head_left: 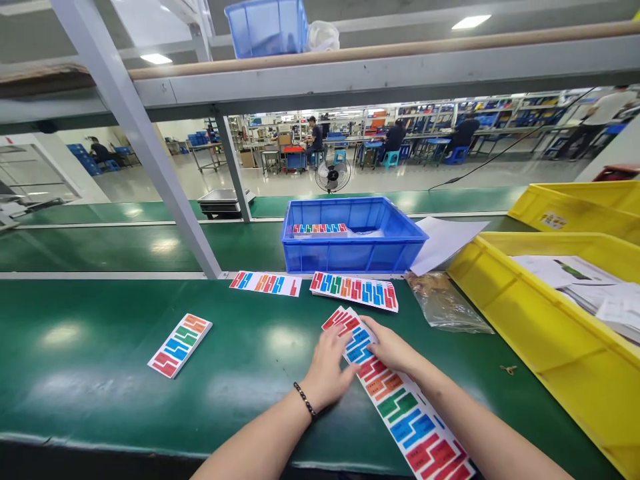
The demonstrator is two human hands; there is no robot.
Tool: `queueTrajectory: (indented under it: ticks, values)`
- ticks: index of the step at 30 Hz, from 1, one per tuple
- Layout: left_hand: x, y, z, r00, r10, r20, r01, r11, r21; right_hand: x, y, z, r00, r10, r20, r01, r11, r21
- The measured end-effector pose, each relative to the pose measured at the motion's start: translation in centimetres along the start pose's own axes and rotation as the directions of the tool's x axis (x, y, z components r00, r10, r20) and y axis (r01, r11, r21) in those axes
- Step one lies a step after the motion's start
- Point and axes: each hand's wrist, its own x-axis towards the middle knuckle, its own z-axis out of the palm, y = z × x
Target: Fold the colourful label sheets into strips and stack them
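Note:
A stack of long white label sheets [395,407], printed with red, blue, orange and green shapes, slants across the front of the bench. My left hand [327,367], with a dark beaded bracelet at the wrist, grips the stack's left edge near its far end. Opposite it, my right hand [390,345] is closed on the right edge, its fingers at the top corner. The sheets' far ends are slightly fanned. Just beyond lie another label stack [354,291] and a partly bare label sheet [266,283]. A shorter label stack [180,345] lies apart on the left.
Behind the stacks stands a blue bin [355,257] with label sheets inside. At right, a yellow bin [545,353] holds papers, beside a clear plastic bag [447,303] and a white sheet [443,241]. A slanted metal post [145,147] rises at left; a shelf beam [350,79] crosses overhead.

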Motion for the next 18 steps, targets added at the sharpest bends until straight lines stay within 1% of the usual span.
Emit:
queueTrajectory:
  ticks: [1, 2, 3, 4, 5, 7, 8, 9, 11, 14, 15, 16, 18]
  values:
    - [0.4, 0.0, -0.6, 0.987, -0.048, -0.153, 0.042, 0.998, -0.044, -0.3, -0.8, -0.2, 0.998, -0.053, 0.014, 0.054, 0.993, -0.103]
    - [0.8, -0.1, -1.2, 0.957, -0.095, -0.276, 0.070, 0.992, -0.101, -0.6, -1.7, -0.3, 0.994, -0.108, 0.028, 0.111, 0.967, -0.231]
    - [1.1, -0.2, -1.7, 0.925, -0.140, -0.354, 0.084, 0.982, -0.169, -0.8, -2.7, -0.4, 0.986, -0.162, 0.043, 0.167, 0.916, -0.365]
    - [1.5, -0.3, -2.1, 0.903, -0.180, -0.390, 0.086, 0.966, -0.246, -1.0, -3.6, -0.4, 0.975, -0.212, 0.061, 0.215, 0.850, -0.481]
    - [1.8, -0.5, -2.4, 0.893, -0.214, -0.396, 0.082, 0.942, -0.326, -1.2, -4.5, -0.3, 0.963, -0.258, 0.080, 0.258, 0.788, -0.559]
    - [2.2, -1.0, -2.5, 0.891, -0.274, -0.362, 0.082, 0.881, -0.466, -1.3, -5.6, 0.2, 0.936, -0.328, 0.125, 0.329, 0.695, -0.640]
    - [2.3, -1.2, -2.4, 0.891, -0.304, -0.337, 0.094, 0.850, -0.518, -1.4, -5.8, 0.4, 0.926, -0.351, 0.138, 0.352, 0.673, -0.650]
    - [2.4, -1.5, -2.2, 0.891, -0.332, -0.311, 0.112, 0.822, -0.559, -1.6, -5.6, 0.7, 0.923, -0.359, 0.139, 0.359, 0.672, -0.648]
    - [2.5, -2.0, -2.0, 0.895, -0.367, -0.252, 0.146, 0.777, -0.612, -2.4, -4.2, 0.8, 0.932, -0.349, 0.096, 0.332, 0.719, -0.611]
    - [2.5, -2.3, -1.8, 0.913, -0.362, -0.188, 0.157, 0.737, -0.657, -5.0, -0.1, -0.4, 0.955, -0.292, -0.047, 0.235, 0.846, -0.479]
    - [2.5, -2.3, -1.8, 0.918, -0.358, -0.173, 0.160, 0.730, -0.664, -6.2, 1.4, -1.0, 0.965, -0.245, -0.090, 0.184, 0.883, -0.432]
    - [2.5, -2.2, -1.8, 0.921, -0.355, -0.161, 0.163, 0.726, -0.668, -7.4, 2.8, -1.7, 0.977, -0.174, -0.126, 0.114, 0.918, -0.379]
    - [2.6, -1.9, -1.8, 0.925, -0.351, -0.144, 0.170, 0.723, -0.670, -9.8, 5.0, -2.6, 0.989, -0.008, -0.148, -0.027, 0.973, -0.228]
